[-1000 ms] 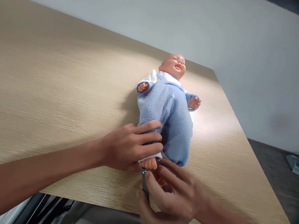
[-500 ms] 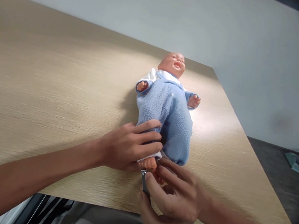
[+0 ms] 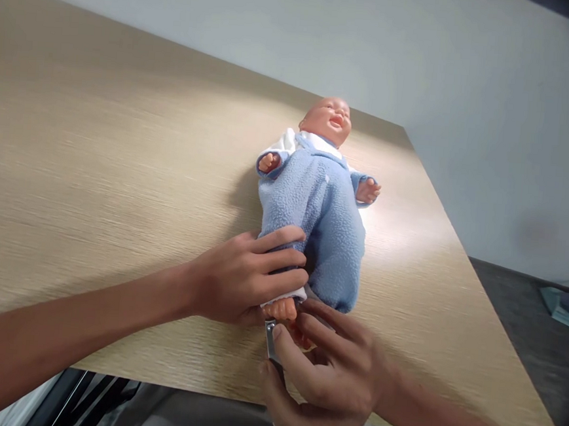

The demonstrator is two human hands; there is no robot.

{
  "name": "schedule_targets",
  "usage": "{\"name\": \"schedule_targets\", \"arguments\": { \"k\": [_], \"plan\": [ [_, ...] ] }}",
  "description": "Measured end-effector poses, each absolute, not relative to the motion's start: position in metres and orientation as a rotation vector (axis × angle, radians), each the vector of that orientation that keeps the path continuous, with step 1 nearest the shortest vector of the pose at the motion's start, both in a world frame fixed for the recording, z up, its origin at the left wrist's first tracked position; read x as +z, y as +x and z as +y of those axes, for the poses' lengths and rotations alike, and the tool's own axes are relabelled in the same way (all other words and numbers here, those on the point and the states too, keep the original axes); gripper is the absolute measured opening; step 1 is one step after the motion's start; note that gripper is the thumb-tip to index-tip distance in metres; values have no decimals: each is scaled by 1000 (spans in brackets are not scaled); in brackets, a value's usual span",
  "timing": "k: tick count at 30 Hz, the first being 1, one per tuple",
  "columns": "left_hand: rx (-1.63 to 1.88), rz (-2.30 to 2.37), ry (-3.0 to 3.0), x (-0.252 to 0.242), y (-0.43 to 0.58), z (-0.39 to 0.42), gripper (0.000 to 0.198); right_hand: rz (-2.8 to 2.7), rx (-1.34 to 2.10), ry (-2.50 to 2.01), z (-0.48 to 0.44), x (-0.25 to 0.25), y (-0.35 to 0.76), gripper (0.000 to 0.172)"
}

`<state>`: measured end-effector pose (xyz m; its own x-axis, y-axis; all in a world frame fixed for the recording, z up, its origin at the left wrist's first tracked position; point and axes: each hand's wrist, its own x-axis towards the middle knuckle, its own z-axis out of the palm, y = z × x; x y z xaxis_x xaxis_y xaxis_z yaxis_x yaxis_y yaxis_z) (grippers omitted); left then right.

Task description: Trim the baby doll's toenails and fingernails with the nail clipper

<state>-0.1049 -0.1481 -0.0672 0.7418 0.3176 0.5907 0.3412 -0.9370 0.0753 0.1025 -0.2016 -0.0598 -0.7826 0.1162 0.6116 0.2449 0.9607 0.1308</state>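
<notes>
A baby doll [image 3: 318,196] in blue fleece overalls and a white shirt lies on its back on the table, head toward the far edge. My left hand [image 3: 247,272] is wrapped round the lower part of the doll's leg on the left, just above the bare toes [image 3: 281,308]. Pinched between thumb and fingers of my right hand [image 3: 328,374] is a silver nail clipper [image 3: 270,340], its jaws right at the toes. Whether the jaws touch a toe I cannot tell. The doll's other foot is mostly hidden behind my right hand.
The wooden table [image 3: 121,161] runs up to a pale wall [image 3: 260,27] at the back. Black metal bars [image 3: 97,402] show below its front edge. On the dark floor at the right lies a bluish-green object [image 3: 567,307].
My right hand has shifted slightly left with the nail clipper, whose jaws moved along the toes. My left hand keeps its hold on the leg.
</notes>
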Motion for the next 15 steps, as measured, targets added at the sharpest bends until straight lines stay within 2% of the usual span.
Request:
{"name": "schedule_targets", "arguments": {
  "k": [3, 9, 15],
  "plan": [
    [-968, -543, -2896, -67, -105, -148, 34, -2467, -276, -267, -202, -59, 102, 30],
    [-963, -554, -2908, -66, -105, -148, 32, -2472, -244, -248, -199, -57, 102, 21],
    [-956, -550, -2906, -66, -105, -147, 30, -2539, -328, -189, -197, -54, 103, 30]
  ]
}}
